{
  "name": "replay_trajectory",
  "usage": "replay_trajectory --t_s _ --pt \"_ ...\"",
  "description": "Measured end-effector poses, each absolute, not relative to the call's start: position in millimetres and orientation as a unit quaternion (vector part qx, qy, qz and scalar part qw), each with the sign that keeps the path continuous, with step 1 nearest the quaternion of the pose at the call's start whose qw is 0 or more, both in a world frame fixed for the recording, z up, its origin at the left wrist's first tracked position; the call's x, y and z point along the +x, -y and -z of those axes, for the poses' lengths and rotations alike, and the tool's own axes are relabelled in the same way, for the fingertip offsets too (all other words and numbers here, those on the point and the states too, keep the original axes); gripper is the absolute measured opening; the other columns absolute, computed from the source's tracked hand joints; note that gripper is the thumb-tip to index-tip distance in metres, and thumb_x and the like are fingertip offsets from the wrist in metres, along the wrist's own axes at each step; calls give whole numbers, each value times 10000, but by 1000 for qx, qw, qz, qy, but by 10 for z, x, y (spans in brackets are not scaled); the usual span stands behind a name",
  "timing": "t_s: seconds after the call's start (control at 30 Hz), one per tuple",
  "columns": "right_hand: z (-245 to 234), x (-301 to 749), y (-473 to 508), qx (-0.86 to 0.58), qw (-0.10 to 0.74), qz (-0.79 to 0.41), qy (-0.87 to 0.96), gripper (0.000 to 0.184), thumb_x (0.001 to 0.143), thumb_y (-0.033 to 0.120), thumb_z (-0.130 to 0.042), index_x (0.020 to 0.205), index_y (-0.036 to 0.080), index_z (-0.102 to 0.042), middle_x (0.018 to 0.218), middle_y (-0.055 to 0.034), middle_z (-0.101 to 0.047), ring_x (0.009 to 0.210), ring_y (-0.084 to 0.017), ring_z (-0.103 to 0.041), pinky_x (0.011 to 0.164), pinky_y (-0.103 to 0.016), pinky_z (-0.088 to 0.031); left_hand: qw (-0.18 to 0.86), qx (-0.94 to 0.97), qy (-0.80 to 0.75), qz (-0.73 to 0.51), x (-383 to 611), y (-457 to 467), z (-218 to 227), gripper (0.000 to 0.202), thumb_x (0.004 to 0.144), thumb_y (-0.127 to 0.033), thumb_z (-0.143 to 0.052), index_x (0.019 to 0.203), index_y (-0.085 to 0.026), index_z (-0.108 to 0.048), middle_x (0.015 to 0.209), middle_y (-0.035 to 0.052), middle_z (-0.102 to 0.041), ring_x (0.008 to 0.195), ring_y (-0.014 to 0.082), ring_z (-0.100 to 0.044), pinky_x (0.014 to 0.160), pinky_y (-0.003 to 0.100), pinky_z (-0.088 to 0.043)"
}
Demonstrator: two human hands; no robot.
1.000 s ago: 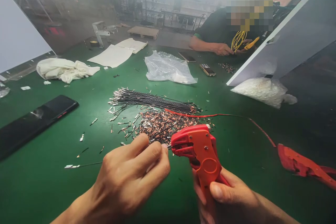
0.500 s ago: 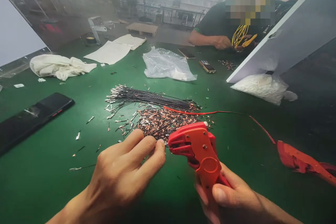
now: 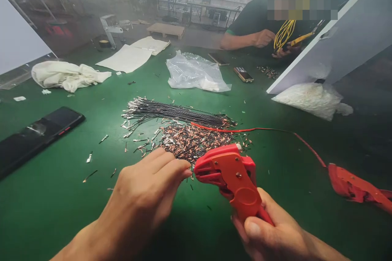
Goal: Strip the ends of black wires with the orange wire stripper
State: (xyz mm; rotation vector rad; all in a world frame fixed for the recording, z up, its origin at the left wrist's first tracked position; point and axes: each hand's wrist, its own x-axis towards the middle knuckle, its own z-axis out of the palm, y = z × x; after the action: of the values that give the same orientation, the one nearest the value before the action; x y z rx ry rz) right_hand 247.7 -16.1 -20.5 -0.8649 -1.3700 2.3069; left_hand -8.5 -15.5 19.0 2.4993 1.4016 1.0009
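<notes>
My right hand grips the handles of a red wire stripper, whose jaws point left. My left hand hovers low over the green table with its fingers pressed together right at the stripper's jaws; whatever it pinches is too small to make out. Just beyond both hands lies a heap of short cut wire pieces with copper ends. Behind that heap lies a bundle of thin black wires with metal terminals at the left end.
A black phone lies at left, a second red tool at right with a red wire leading to it. Farther back are white cloth, paper sheets, clear plastic bags, and a person handling yellow wires.
My left hand slid slightly left and back, then returned its fingertips to the stripper's jaws. The loose wire near my left wrist is out of sight. The view shifted a little.
</notes>
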Motion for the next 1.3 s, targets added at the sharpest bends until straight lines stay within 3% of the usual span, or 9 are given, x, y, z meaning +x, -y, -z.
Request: replay_trajectory --t_s 0.37,0.67,0.83,1.3 --pt "58 2453 94 -239 157 -806 518 503 841 633 -546 789 132 -540 592 21 -455 488 -74 -406 444 -188 -301 104 812 -448 -359 -77 119 -244 126 918 -91 -532 880 -174 -620 691 -7 -543 618 111 -479 547 228 -378" --pt "77 2461 75 -250 153 -811 507 512 833 637 -554 734 134 -540 558 45 -397 463 -73 -408 426 -180 -301 89 815 -440 -367 -100 140 -212 142 896 -80 -564 938 -194 -638 707 -12 -561 626 102 -503 549 212 -384" --pt "128 2472 87 -259 150 -812 501 534 811 664 -571 715 140 -537 564 22 -467 468 -74 -398 445 -194 -330 79 818 -433 -370 -119 133 -160 206 877 -44 -567 993 -203 -628 743 -9 -572 650 101 -511 568 206 -395" --pt "210 2496 145 -283 151 -788 525 634 795 762 -517 613 155 -522 505 34 -432 429 -59 -332 414 -197 -273 76 825 -432 -356 -124 138 -164 197 872 -39 -586 1003 -183 -611 714 -18 -512 640 106 -432 548 219 -345"
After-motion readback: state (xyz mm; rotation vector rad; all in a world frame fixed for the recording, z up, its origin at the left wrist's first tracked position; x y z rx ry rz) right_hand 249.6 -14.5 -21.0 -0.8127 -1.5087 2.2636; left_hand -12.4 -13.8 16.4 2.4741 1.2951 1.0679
